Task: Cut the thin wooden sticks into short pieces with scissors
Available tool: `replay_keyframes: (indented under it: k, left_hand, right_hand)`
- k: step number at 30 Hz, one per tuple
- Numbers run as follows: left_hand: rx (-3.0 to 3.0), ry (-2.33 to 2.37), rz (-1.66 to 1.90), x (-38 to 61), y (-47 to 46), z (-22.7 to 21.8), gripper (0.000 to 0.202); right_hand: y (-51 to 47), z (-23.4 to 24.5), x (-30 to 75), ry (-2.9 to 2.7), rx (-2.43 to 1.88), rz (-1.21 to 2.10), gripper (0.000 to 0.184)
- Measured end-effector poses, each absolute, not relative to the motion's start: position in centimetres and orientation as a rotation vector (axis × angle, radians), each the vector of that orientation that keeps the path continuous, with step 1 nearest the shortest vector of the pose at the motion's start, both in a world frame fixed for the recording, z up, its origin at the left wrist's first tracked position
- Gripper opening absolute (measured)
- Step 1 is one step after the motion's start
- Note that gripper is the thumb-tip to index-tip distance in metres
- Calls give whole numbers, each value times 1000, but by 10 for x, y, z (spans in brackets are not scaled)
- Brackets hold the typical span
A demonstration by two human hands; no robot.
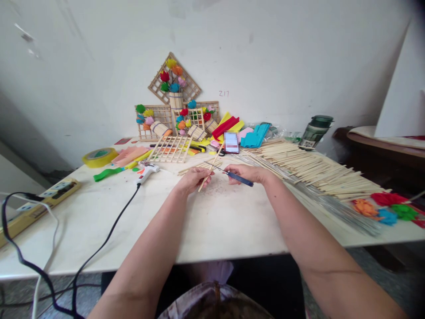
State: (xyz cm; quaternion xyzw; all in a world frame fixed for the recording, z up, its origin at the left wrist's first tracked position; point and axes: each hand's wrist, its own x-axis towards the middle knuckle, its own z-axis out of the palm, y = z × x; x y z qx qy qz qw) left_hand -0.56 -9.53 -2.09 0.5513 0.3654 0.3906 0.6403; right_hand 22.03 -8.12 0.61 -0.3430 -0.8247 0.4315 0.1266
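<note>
My left hand (195, 179) is closed around a thin wooden stick (217, 155), which slants up and away to the right. In my right hand (241, 171) is a slim tool with a dark blue handle (244, 179). Its narrow metal end points left and lies across the stick just beyond my left fingertips; I cannot tell the exact kind of tool. More loose sticks (191, 169) lie on the table behind my left hand. Small dark bits are scattered on the tabletop between and below my hands.
On the left are a glue gun (146, 173), yellow tape roll (99, 157) and power strip (43, 201). Stick lattices (171, 149) with paper flowers stand behind. A phone (231, 142) leans at the back. To the right lie many sticks (305, 161), wires (332, 208) and a tilted bottle (315, 133).
</note>
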Motion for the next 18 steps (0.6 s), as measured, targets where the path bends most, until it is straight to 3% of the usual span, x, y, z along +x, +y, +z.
replay_keyframes:
  k: [8, 18]
  left_hand:
    - [1349, 932, 945, -6, -94, -17, 30]
    - [1416, 976, 919, -10, -94, -12, 32]
  right_hand:
    - [-84, 11, 218, -2510, -1029, 1066, 47]
    - [-85, 15, 214, -2598, -1031, 933, 23]
